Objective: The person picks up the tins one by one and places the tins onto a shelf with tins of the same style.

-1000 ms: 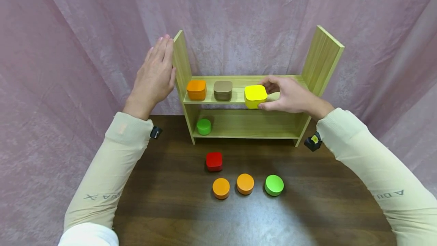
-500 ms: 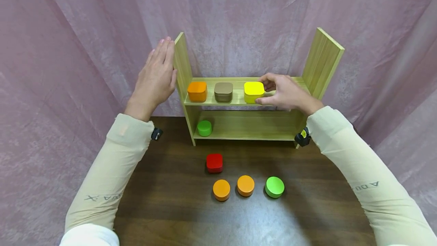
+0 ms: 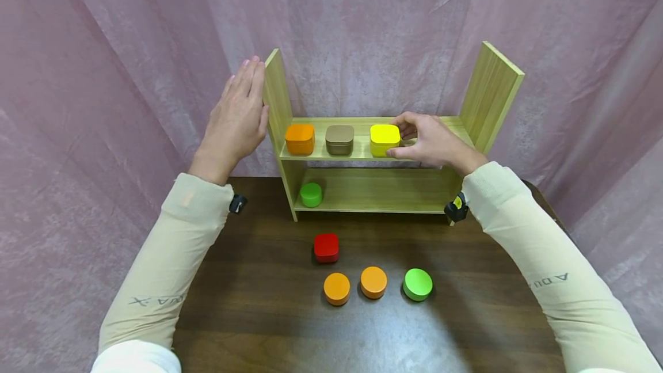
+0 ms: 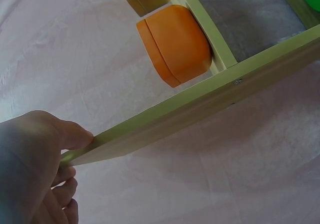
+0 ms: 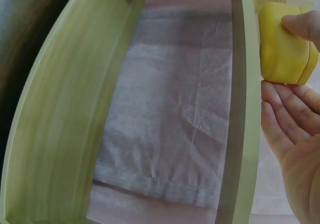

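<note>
A yellow square box (image 3: 385,140) sits on the upper board of a wooden shelf (image 3: 362,156), right of a brown box (image 3: 339,139) and an orange box (image 3: 299,139). My right hand (image 3: 414,140) holds the yellow box between thumb and fingers. In the right wrist view the thumb (image 5: 305,26) lies on the yellow box (image 5: 282,43), with the other fingers just below it. My left hand (image 3: 240,108) lies flat, fingers straight, against the outside of the shelf's left side panel (image 3: 274,96). In the left wrist view its thumb (image 4: 75,134) touches the panel's edge.
A green round box (image 3: 311,194) stands on the lower board at the left. On the dark table (image 3: 259,315) in front lie a red square box (image 3: 326,247), two orange round boxes (image 3: 336,288) (image 3: 373,281) and a green round box (image 3: 417,284). Pink cloth hangs behind.
The right hand has pushed the yellow box from the upper board's front edge further back onto it. The left hand has stayed on the side panel.
</note>
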The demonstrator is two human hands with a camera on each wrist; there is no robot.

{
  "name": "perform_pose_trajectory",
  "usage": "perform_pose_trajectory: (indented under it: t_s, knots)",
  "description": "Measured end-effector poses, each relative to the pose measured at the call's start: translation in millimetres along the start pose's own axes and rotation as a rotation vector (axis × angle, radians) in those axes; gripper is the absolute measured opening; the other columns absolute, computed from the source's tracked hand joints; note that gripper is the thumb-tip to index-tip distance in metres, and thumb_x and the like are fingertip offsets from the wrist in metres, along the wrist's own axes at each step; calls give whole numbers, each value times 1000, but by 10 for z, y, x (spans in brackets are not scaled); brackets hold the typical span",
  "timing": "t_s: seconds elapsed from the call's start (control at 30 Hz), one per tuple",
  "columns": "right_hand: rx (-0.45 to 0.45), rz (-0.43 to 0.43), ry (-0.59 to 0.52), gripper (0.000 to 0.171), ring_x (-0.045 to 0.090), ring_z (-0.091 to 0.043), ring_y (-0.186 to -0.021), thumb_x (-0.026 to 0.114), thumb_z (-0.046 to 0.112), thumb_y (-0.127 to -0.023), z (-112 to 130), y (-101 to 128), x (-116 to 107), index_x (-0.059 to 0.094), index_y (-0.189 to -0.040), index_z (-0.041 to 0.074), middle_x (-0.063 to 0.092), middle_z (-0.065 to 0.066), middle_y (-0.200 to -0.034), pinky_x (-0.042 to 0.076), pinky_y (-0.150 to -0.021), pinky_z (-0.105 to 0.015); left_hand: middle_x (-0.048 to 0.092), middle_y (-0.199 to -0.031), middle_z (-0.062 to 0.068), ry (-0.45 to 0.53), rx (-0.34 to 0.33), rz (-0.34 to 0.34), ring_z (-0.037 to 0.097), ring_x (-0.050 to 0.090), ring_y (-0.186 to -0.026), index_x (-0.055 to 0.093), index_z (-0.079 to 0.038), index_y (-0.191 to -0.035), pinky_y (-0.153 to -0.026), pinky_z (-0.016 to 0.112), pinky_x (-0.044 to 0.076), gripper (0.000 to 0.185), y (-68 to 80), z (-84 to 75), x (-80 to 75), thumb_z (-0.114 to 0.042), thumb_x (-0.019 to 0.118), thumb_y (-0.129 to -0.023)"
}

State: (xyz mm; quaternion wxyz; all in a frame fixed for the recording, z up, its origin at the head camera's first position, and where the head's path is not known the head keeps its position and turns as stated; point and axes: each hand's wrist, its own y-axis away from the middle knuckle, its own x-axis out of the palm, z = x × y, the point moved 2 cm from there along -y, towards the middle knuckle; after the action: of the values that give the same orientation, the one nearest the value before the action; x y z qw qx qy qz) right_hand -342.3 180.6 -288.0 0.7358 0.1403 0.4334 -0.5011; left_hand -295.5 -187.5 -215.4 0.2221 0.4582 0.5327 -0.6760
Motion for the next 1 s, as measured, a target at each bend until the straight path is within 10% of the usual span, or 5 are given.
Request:
perform_pose_trajectory:
  t_s: [1.0]
  knots:
    - [-3,17,99,70,66,-37,-126,84,24,-90,1,266,-200,54,-147,-4,68,-22,-135,50,-116,-51,16,-177,19,20,27,-10,35,16,-166,14,3,-167,-136,50,15,71,-60,-68,24,-11,49,-107]
